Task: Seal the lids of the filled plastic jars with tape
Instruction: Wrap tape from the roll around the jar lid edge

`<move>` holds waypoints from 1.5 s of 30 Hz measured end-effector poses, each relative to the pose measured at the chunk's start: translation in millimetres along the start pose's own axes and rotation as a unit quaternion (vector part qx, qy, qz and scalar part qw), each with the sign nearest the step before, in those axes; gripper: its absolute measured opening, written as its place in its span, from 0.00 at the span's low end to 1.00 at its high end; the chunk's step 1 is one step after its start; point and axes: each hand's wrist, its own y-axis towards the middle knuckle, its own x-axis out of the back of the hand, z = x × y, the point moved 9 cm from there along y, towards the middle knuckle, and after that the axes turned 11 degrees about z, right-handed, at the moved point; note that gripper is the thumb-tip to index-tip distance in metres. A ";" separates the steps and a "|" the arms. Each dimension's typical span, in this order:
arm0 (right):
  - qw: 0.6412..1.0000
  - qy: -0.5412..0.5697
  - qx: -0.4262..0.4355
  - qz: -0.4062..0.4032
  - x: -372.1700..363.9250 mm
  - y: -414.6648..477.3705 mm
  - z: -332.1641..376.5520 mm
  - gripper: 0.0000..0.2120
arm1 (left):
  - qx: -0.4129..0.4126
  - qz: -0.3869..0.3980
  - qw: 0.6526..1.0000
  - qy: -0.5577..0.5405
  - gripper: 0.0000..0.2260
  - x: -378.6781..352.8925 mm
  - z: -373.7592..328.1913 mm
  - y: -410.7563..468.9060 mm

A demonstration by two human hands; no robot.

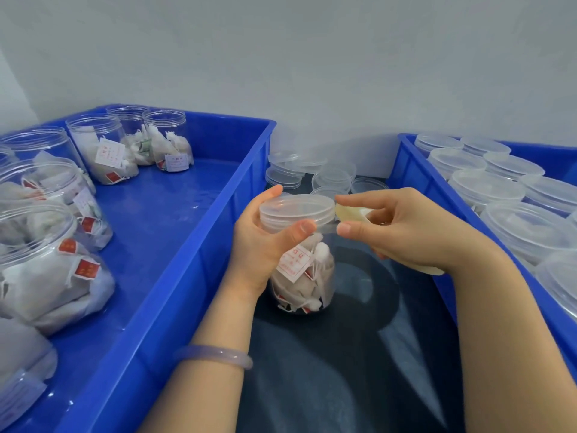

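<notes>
A clear plastic jar (304,276) filled with white tea bags is held above the dark table, with a translucent lid (296,209) on it. My left hand (265,242) grips the jar just under the lid, its thumb pressing the end of a clear tape strip (324,228) against the lid's rim. My right hand (393,226) holds a yellowish roll of tape (352,214) beside the lid and pinches the strip stretched from it to the jar.
A blue crate (199,245) on the left holds several open filled jars (53,260). A blue crate (437,195) on the right holds several lidded jars (487,185). Loose lids (312,173) lie behind the jar on the dark table (343,354).
</notes>
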 end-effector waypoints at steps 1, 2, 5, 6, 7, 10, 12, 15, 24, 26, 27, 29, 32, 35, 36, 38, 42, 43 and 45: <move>1.000 0.017 0.002 0.002 -0.6 -0.5 0.2 0.33 | 0.004 0.006 1.000 -0.012 0.46 -1.3 1.0 -0.4; 0.999 0.037 0.007 0.004 -0.9 -0.8 0.2 0.36 | 0.008 0.013 1.000 -0.021 0.48 -2.6 1.3 -0.8; 0.997 0.073 0.010 -0.003 1.1 -1.1 -4.5 0.41 | 0.027 0.053 0.998 -0.033 0.51 -9.8 3.5 -0.4; 0.997 0.076 0.006 -0.004 0.9 -1.2 -6.6 0.41 | 0.032 0.063 0.997 -0.034 0.50 -11.5 4.7 -0.5; 0.997 0.080 0.003 -0.001 -0.6 -1.0 -8.4 0.42 | 0.035 0.072 0.996 -0.035 0.49 -13.0 6.0 -0.5; 0.994 0.106 -0.006 0.021 -7.0 1.1 -14.9 0.43 | 0.038 0.109 0.993 -0.038 0.48 -19.5 6.8 -1.0; 0.991 0.123 -0.007 0.053 -13.6 3.7 -18.1 0.40 | 0.042 0.135 0.989 -0.033 0.50 -23.7 7.4 -2.1; 0.988 0.130 0.002 0.086 -20.4 7.7 -21.0 0.30 | 0.048 0.146 0.988 0.000 0.50 -25.4 4.2 -1.6; 0.999 0.037 0.001 0.035 -17.8 14.3 -11.0 0.27 | 0.025 0.002 0.986 0.163 0.50 -12.6 -7.7 -4.6; 0.997 0.019 -0.008 0.071 -23.0 13.0 -9.0 0.33 | 0.016 -0.017 0.990 0.139 0.42 -5.6 -8.6 -4.3; 0.997 0.008 -0.014 0.080 -22.7 10.2 -9.6 0.36 | 0.012 -0.016 0.992 0.121 0.38 -3.7 -9.2 -3.8; 0.998 -0.010 -0.015 0.066 -14.7 4.8 -8.5 0.35 | 0.010 -0.009 0.996 0.088 0.32 -1.5 -9.5 -2.7; 0.999 -0.023 -0.015 0.022 -0.8 0.1 -3.4 0.30 | 0.018 0.010 0.999 0.049 0.35 -2.8 -6.4 -2.1; 0.999 -0.006 -0.031 0.012 1.5 -0.3 -7.6 0.31 | 0.024 0.034 0.999 0.023 0.37 -5.9 -3.7 -3.8; 0.999 0.006 -0.032 0.013 0.5 -0.6 -9.0 0.33 | 0.023 0.044 0.999 0.021 0.38 -7.8 -3.5 -4.6; 0.999 0.025 -0.033 0.019 -2.6 0.0 -13.0 0.39 | 0.022 0.063 0.998 0.018 0.42 -12.2 -2.5 -5.7; 0.993 0.099 -0.030 0.059 -17.2 5.5 -20.5 0.46 | 0.030 0.120 0.992 -0.006 0.47 -20.8 -2.9 -4.1; 0.992 0.101 -0.027 0.073 -21.5 7.8 -20.3 0.45 | 0.031 0.134 0.991 -0.007 0.48 -22.1 -3.8 -3.7; 0.988 0.115 -0.017 0.097 -27.7 10.5 -18.3 0.42 | 0.033 0.143 0.989 0.004 0.49 -23.0 -5.5 -4.7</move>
